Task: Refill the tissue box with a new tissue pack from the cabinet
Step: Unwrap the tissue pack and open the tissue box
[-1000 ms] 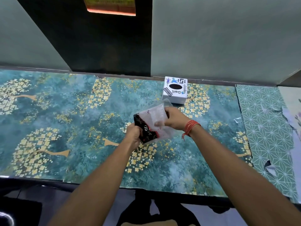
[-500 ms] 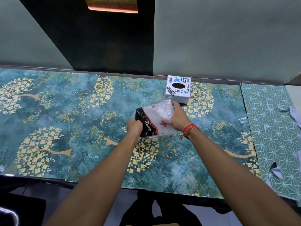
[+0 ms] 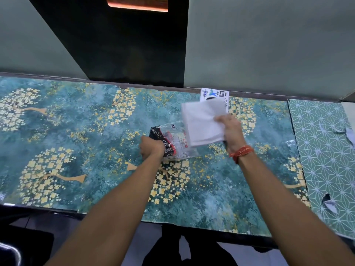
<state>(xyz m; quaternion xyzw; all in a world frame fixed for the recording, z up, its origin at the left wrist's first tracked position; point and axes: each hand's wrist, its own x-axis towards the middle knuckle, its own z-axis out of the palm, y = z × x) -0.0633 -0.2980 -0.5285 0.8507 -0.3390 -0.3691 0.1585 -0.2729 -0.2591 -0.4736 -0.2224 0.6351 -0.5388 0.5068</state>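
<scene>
A white stack of tissues is out of its wrapper, gripped at its right edge by my right hand and held above the counter. My left hand is shut on the black, red and clear plastic wrapper, which lies slack on the counter just left of the stack. The white tissue box with a printed top stands at the back edge of the counter. The tissue stack hides most of the box, including its dark oval opening.
The counter has a teal covering with yellow tree prints; a green geometric covering, torn in places, lies at the right. Grey cabinet doors stand behind, with a dark open gap between them. The counter's front edge is near my body.
My right hand has pulled the white tissue stack up and right out of the wrapper. My left hand kept hold of the wrapper, which is now flat and mostly empty.
</scene>
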